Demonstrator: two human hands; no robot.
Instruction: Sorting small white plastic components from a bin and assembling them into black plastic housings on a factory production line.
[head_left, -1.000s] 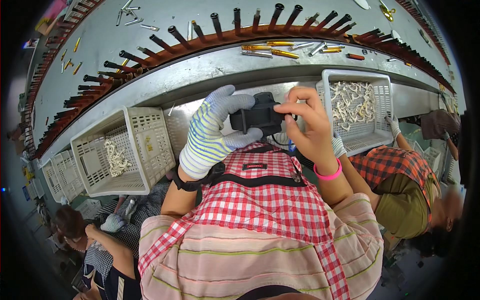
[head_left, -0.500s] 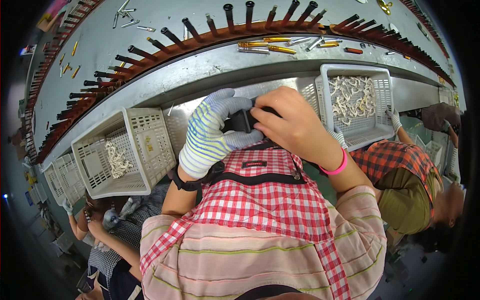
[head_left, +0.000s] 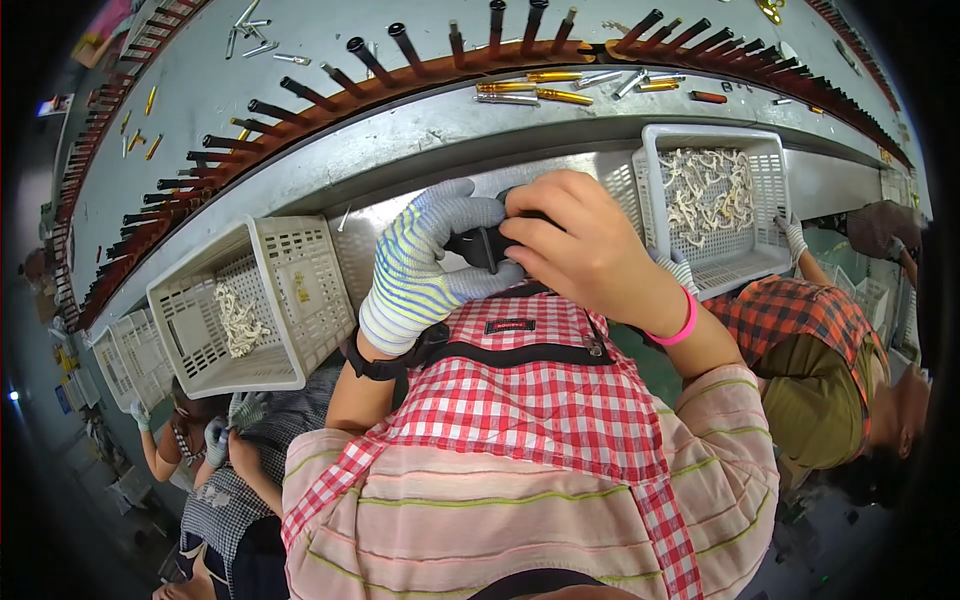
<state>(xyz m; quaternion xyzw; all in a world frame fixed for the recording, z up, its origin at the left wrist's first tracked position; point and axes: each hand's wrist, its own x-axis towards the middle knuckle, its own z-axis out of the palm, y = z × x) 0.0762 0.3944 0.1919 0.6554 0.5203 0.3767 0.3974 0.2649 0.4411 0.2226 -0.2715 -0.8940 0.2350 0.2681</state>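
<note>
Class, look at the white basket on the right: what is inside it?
The white basket holds a heap of small pale pieces. Its mesh floor shows around them; whatever lies beneath the heap is covered.

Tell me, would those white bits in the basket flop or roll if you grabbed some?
The white bits look thin and curly, so probably floppy and light. Tangled in the basket, they would likely snag and lift in clumps, not roll.

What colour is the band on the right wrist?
Bright pink wristband, clearest in the head view.

Both hands [head_left: 500,255] around black part [head_left: 478,245]
</note>
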